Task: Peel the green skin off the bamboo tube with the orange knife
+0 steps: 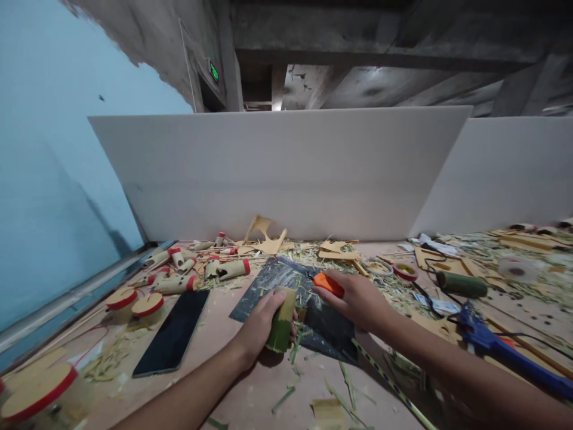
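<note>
My left hand point(264, 322) is wrapped round a short bamboo piece point(280, 334), green at its near end and scraped pale toward the top. It is held tilted just above the near-left edge of a dark cutting mat point(257, 292). In my right hand point(358, 295) is a utility knife with an orange handle point(329, 284), its tip end pointing left over the mat, apart from the bamboo. Thin green shavings point(344, 379) lie on the mat and around it. The far fingers of my left hand are mostly hidden behind the bamboo.
A black phone point(172, 334) lies to the left, near red-rimmed bamboo pieces point(179, 283) and round lidded ones point(147, 304). On the right are a blue glue gun point(501, 349), a green bamboo tube point(463, 283) and tape point(405, 272). A white panel point(286, 173) stands behind.
</note>
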`<state>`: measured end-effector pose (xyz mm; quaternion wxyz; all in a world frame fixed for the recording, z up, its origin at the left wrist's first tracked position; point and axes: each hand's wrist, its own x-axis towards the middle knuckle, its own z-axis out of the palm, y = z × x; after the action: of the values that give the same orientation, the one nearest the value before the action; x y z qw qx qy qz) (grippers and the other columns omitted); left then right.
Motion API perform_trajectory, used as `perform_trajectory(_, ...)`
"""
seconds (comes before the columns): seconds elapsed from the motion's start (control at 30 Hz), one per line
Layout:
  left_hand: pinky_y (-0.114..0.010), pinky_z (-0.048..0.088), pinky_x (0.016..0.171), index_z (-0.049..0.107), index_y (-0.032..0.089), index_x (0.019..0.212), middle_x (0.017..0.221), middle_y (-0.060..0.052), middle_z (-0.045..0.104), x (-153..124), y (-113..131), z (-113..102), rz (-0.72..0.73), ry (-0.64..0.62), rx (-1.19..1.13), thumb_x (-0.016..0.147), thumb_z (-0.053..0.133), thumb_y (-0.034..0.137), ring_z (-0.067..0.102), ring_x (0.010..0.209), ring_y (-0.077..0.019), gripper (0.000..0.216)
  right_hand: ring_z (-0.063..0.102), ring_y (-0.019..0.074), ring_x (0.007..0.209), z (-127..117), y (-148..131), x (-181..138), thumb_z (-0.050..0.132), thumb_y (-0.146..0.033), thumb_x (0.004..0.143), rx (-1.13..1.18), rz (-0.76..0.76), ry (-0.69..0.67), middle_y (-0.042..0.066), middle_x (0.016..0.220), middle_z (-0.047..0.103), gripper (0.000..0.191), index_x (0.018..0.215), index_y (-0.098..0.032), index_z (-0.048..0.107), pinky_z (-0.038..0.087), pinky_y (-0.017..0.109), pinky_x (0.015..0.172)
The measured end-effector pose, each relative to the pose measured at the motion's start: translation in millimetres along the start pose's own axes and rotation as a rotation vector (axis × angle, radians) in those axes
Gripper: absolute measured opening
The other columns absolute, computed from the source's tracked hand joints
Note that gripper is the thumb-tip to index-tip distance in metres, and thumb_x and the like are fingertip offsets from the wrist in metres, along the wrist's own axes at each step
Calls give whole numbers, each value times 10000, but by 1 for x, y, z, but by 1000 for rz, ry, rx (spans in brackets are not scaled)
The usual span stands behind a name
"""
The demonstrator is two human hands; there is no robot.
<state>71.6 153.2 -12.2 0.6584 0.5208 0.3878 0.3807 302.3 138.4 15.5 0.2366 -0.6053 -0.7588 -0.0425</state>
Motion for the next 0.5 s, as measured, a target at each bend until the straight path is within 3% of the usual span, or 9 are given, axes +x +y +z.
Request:
perform_trajectory(0.27,-297,530,532,607,186,880,703,-21,700,1,3,5,-22,10,-3,774,692,731,643,540,-182,562,586,197,600,0,-4,-7,548,-500,1012,-80,-30,-77,63,727,708,303,887,-227,590,238,286,561)
perform_trajectory(0.5,-279,508,564,674,111,826,619,-86,671,7,-1,-1,-192,1,-24,877,443,800,621,530,-175,728,581,192,632,3,-1,-6,517,-467,1033,-42,-50,-91,61,774,696,288,881,-223,533,251,276,569)
